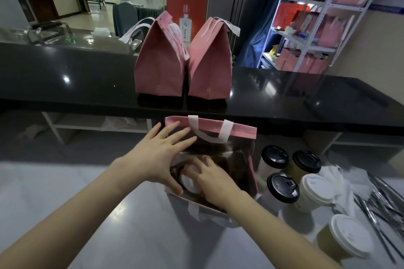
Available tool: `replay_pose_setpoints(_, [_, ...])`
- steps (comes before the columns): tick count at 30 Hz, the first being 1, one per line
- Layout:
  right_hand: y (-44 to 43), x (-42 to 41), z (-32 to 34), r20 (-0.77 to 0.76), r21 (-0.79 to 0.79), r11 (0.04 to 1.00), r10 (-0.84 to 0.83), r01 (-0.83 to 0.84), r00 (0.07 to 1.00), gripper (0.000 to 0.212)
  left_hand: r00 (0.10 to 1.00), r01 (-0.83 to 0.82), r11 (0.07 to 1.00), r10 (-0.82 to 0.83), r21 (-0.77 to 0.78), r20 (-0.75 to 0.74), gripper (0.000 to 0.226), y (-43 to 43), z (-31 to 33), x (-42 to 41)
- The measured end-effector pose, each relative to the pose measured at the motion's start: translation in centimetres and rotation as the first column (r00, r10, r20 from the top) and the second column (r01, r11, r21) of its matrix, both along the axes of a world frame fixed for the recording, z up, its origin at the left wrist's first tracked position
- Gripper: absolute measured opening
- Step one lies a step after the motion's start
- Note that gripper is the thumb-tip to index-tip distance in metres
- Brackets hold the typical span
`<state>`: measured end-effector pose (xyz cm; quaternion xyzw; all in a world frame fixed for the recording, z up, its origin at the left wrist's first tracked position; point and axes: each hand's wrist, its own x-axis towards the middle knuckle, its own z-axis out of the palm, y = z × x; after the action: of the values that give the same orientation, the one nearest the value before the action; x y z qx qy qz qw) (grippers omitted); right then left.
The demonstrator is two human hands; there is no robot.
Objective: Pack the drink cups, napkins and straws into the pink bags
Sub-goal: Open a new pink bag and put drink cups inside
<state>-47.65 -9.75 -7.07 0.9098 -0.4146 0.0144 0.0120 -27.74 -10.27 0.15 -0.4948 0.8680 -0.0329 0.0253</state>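
An open pink bag (240, 132) with white handles stands on the pale counter in front of me. My right hand (213, 178) reaches into it, fingers curled over the white lid of a cup (189, 182) inside. My left hand (162, 155) lies with straight fingers spread against the bag's left rim, thumb at its near edge. Several cups wait to the right of the bag: three with black lids (283, 185) and two with white lids (317, 186). Napkins (349, 181) and wrapped straws (380, 207) lie at the far right.
Two closed pink bags (160, 61) (211, 63) stand side by side on the raised black counter (65, 81) behind. A shelf unit (317, 17) with more pink bags stands at the back right. A red poster stands behind the bags.
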Motion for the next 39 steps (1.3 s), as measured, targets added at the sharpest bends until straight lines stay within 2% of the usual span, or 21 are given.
replay_pose_setpoints(4, [-0.3,0.1,-0.2,-0.002,0.026,0.998,-0.055,0.055,0.999,0.072,1.0,0.012,1.0,-0.012,0.023,0.013,0.129,-0.4,0.0,0.0])
replay_pose_setpoints(8, [-0.8,0.7,-0.2,-0.068,0.092,0.99,-0.102,0.108,0.992,0.074,0.999,0.048,0.999,-0.048,0.007,-0.009,0.13,-0.4,-0.3,0.2])
replay_pose_setpoints(12, [-0.8,1.7,-0.2,-0.227,0.101,0.992,-0.045,0.069,0.973,0.076,0.998,0.059,0.998,-0.059,0.017,-0.037,0.129,-0.2,-0.4,0.2])
replay_pose_setpoints(14, [-0.8,1.9,0.3,-0.235,0.113,0.992,-0.031,0.059,0.972,0.076,0.997,0.052,0.999,-0.052,0.011,-0.057,0.128,-0.3,-0.4,0.2])
replay_pose_setpoints(19, [1.0,0.2,2.8,-0.048,0.214,0.967,-0.134,0.141,0.99,0.063,0.994,0.013,0.998,-0.02,-0.061,-0.11,0.122,0.3,-0.2,0.2])
replay_pose_setpoints(23, [3.7,-4.2,4.5,0.201,-0.001,0.994,-0.109,0.112,0.973,0.045,0.988,-0.016,0.968,-0.022,-0.25,-0.15,0.113,1.2,0.2,-1.0])
replay_pose_setpoints(25, [5.0,-6.7,5.1,0.237,-0.08,0.986,-0.127,0.15,0.963,0.05,0.985,0.06,0.938,-0.111,-0.34,-0.133,0.107,0.9,0.1,-2.0])
replay_pose_setpoints(29, [7.0,-10.9,4.9,0.154,-0.079,0.96,-0.253,0.267,0.955,0.057,0.982,0.187,0.963,-0.189,-0.195,0.004,0.11,-0.3,-0.4,-4.0])
replay_pose_setpoints(31, [7.0,-12.7,4.2,0.251,-0.08,0.927,-0.337,0.366,0.908,0.058,0.986,0.164,0.969,-0.158,-0.184,0.047,0.11,-0.9,-1.3,-4.7])
replay_pose_setpoints(33, [6.6,-14.9,3.1,0.362,-0.031,0.859,-0.467,0.511,0.807,0.057,0.991,0.129,0.973,-0.122,-0.191,0.047,0.109,-1.0,-2.1,-5.2])
replay_pose_setpoints(34, [6.2,-16.0,2.3,0.328,0.01,0.815,-0.55,0.579,0.768,0.058,0.993,0.114,0.974,-0.109,-0.198,0.037,0.11,-0.9,-2.4,-5.4])
replay_pose_setpoints(36, [5.5,-17.9,0.6,0.11,0.059,0.742,-0.67,0.668,0.734,0.067,0.995,0.103,0.971,-0.103,-0.218,0.014,0.113,-0.6,-2.7,-5.7])
replay_pose_setpoints(39, [4.4,-19.5,-1.7,-0.103,0.094,0.719,-0.681,0.689,0.725,0.08,0.994,0.108,0.966,-0.11,-0.234,0.007,0.117,0.0,-3.1,-6.2])
